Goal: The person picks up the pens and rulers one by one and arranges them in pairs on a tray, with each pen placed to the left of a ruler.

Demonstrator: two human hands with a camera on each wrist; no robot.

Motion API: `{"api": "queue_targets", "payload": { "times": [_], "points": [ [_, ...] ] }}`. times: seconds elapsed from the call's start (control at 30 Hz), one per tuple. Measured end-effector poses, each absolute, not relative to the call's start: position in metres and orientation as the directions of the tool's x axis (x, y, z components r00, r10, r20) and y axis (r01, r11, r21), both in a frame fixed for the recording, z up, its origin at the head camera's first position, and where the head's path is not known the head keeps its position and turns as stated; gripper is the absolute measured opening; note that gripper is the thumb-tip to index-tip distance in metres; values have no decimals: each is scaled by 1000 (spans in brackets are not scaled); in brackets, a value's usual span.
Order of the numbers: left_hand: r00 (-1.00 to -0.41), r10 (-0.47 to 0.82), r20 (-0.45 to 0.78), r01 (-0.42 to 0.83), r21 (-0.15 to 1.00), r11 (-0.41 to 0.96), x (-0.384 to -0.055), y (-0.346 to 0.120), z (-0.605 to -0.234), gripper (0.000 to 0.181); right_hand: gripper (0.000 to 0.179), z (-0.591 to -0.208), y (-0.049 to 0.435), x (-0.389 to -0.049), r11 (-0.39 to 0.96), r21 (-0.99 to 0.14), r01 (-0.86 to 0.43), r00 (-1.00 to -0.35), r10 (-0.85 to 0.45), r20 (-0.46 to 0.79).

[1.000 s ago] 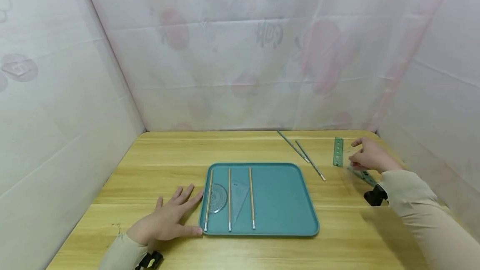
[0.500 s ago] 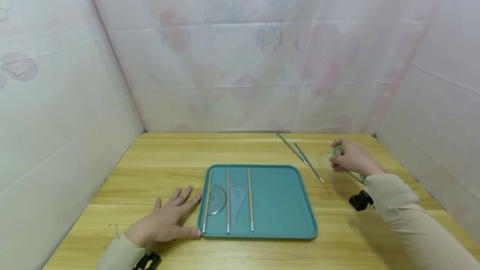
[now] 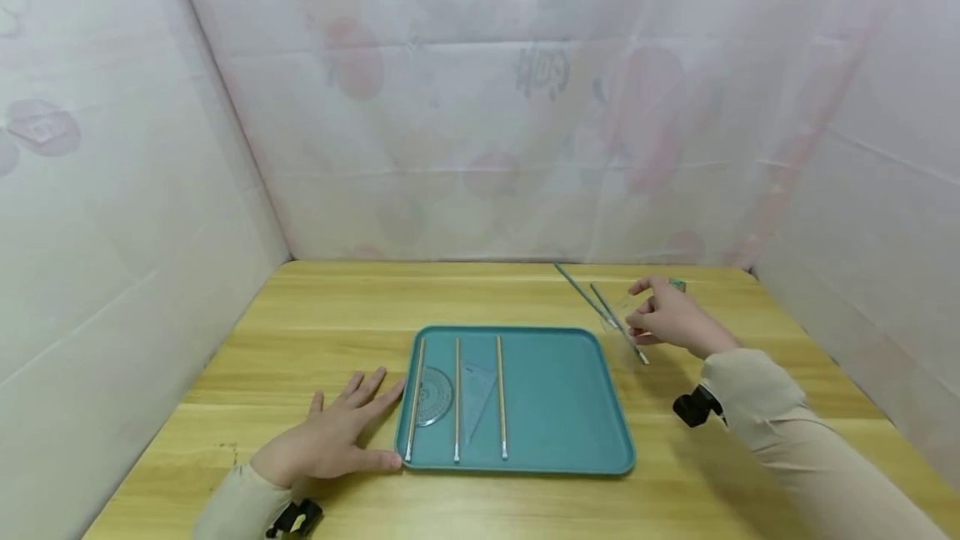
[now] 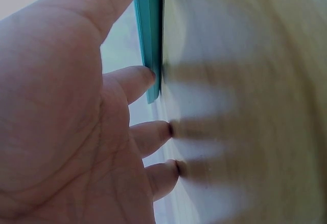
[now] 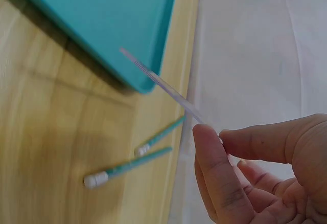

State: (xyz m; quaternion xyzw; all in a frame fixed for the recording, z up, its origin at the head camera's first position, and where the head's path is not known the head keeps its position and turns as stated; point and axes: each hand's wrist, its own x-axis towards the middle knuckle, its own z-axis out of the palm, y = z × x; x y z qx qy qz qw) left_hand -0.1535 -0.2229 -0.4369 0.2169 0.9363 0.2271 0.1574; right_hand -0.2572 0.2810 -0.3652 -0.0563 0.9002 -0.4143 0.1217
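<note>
Currently, a thin, clear plastic piece [image 5: 163,87] is pinched between the thumb and fingers of the right hand [image 3: 671,319], raised above the table [image 3: 525,507] to the right of a teal tray [image 3: 570,407]. Fine marks are shown along one edge of the piece, but its full outline cannot be made out. Below it, two green pencils are seen on the wood, a farther green pencil [image 3: 581,290] and a nearer green pencil [image 3: 609,308], both slanted beyond the tray's far right corner. Behind the right hand, a green object [image 3: 678,285] is mostly hidden. The left hand [image 3: 330,440] is laid with fingers spread, its thumb and forefinger set against the tray's left edge. On the left half of the tray, three pencils are placed roughly upright in the view: a left pencil [image 3: 415,400], a middle pencil [image 3: 457,400] and a right pencil [image 3: 502,398]. A clear protractor [image 3: 437,397] is set between the first two, close along the left one, and a clear set square [image 3: 476,398] between the last two. The table is enclosed by pale printed fabric [image 3: 487,107].
</note>
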Motion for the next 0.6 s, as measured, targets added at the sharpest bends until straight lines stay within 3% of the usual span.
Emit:
{"api": "queue_targets", "payload": {
  "times": [0.6],
  "points": [
    [-853, 481, -202, 337, 489, 805, -154, -219, -433, 106, 55, -369, 248, -246, 599, -801, 19, -957, -221, -188]
  ]
}}
